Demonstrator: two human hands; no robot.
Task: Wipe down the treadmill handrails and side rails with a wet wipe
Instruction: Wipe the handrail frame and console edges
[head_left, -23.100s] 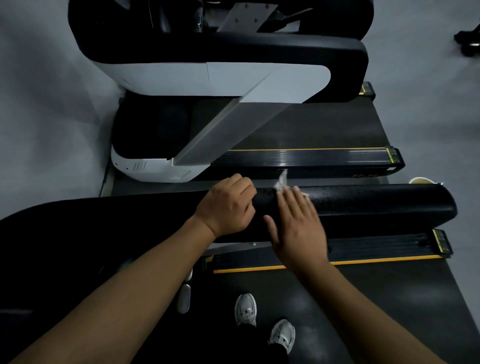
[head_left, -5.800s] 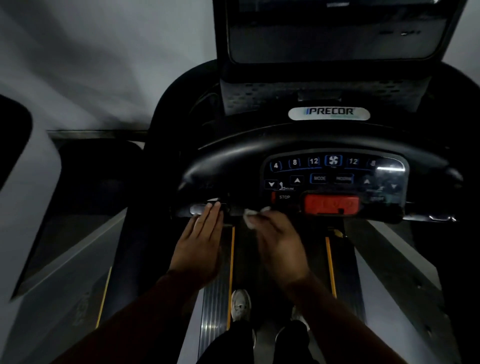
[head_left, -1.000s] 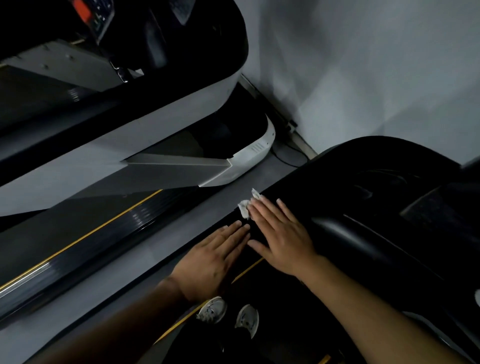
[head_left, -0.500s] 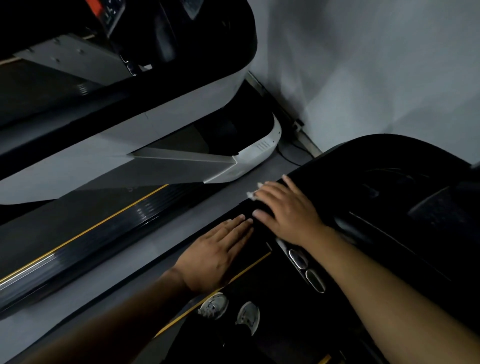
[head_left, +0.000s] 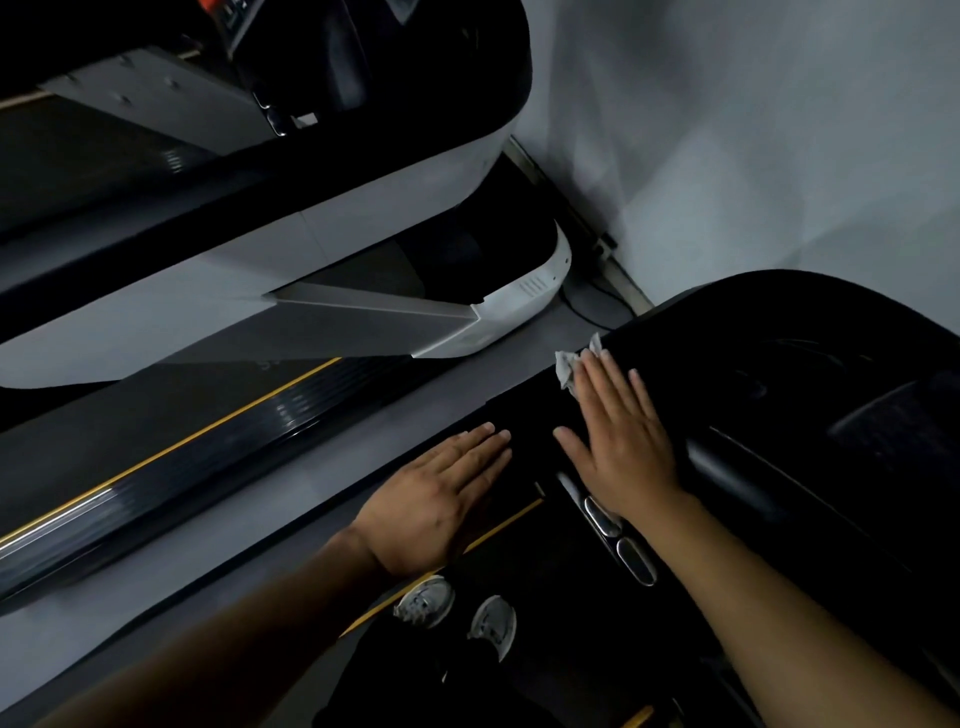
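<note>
Though crumpled, wipe (head_left: 566, 368) under right hand (head_left: 621, 441)

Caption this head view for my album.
Right hand presses a wet wipe on the treadmill rail; left hand rests flat beside it.

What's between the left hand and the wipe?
Only bare black rail, in the head view. The wipe sits under the fingers of the right hand; the left hand lies flat, short of it.
</note>
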